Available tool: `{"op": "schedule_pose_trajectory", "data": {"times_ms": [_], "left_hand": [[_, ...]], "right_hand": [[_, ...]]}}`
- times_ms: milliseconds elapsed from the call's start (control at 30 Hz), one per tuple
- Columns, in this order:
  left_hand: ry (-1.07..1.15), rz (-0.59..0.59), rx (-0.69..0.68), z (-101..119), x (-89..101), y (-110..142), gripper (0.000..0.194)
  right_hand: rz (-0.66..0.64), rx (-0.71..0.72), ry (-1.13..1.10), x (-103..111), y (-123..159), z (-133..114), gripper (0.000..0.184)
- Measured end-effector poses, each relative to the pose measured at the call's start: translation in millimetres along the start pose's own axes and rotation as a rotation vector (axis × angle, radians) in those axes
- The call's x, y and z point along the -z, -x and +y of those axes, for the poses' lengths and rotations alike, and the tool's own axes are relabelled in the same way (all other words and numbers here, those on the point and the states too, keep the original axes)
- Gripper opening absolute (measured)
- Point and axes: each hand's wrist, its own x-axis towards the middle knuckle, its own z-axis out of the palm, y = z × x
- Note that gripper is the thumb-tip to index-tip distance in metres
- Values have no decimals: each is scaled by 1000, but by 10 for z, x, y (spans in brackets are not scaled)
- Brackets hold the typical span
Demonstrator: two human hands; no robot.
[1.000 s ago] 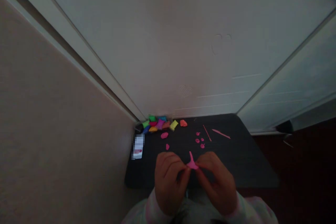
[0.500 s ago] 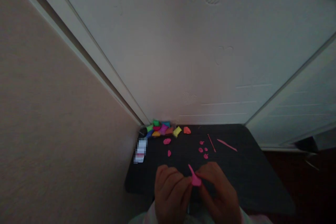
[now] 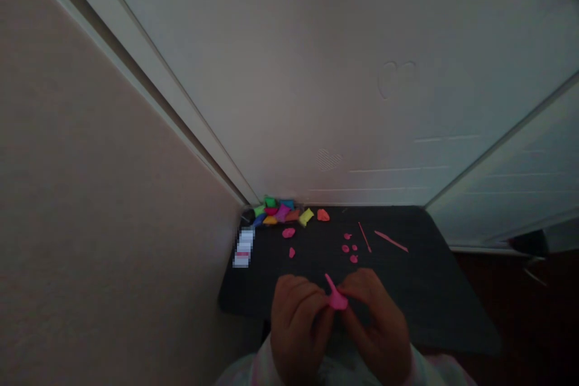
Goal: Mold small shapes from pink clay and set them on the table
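Note:
Between my two hands is a piece of bright pink modelling clay [image 3: 337,300], with a thin pointed tip sticking up to the left and a wider lower part. My left hand [image 3: 299,322] pinches its left side between thumb and curled fingers. From the other side, my right hand [image 3: 375,319] grips it with thumb and forefinger. Just beyond the hands, several small pink clay bits [image 3: 345,248] lie on the dark table [image 3: 429,295]. Two more pink lumps, a larger one [image 3: 288,233] and a smaller one [image 3: 292,252], rest farther left.
Colourful clay packets [image 3: 283,212] are heaped at the back left, beside a yellow packet [image 3: 306,217] and an orange lump [image 3: 322,215]. A thin pink stick [image 3: 364,237] and a flat pink tool [image 3: 391,241] lie right. A blurred white item [image 3: 244,247] is at the left edge; a white panel [image 3: 289,102] rises behind.
The view has tilted down slightly, so the table and its objects appear a little higher. Both hands keep hold of the pink clay with almost the same grip.

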Motion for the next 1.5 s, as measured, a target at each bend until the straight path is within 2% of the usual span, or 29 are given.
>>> {"op": "schedule_pose_trajectory", "data": {"times_ms": [200, 300, 367, 433, 533, 600, 667, 867, 1133, 1500], "left_hand": [[29, -6, -7, 29, -30, 0, 16], [136, -17, 53, 36, -39, 13, 19], [311, -36, 215, 17, -50, 15, 14], [517, -69, 494, -27, -73, 10, 6], [784, -110, 898, -111, -124, -7, 5], [916, -110, 1037, -151, -152, -18, 4], [990, -80, 1108, -165, -164, -27, 5], [1095, 7, 1215, -161, -141, -33, 10], [1207, -51, 1255, -192, -116, 11, 14], [1356, 20, 1338, -153, -163, 58, 14]], "right_hand": [[18, 12, 11, 12, 1, 36, 17], [47, 23, 19, 31, -14, 45, 17], [57, 25, 19, 47, -31, 41, 17], [59, 28, 16, 57, -50, 35, 16], [51, 35, 11, 48, -70, 31, 16], [40, 36, 10, 26, -78, 33, 16], [29, 39, 7, -1, -83, 42, 15], [41, 100, 15, -68, -109, 78, 18], [-8, 67, -18, -153, -124, 82, 17], [-45, 115, 30, -122, -76, 102, 19]]}}
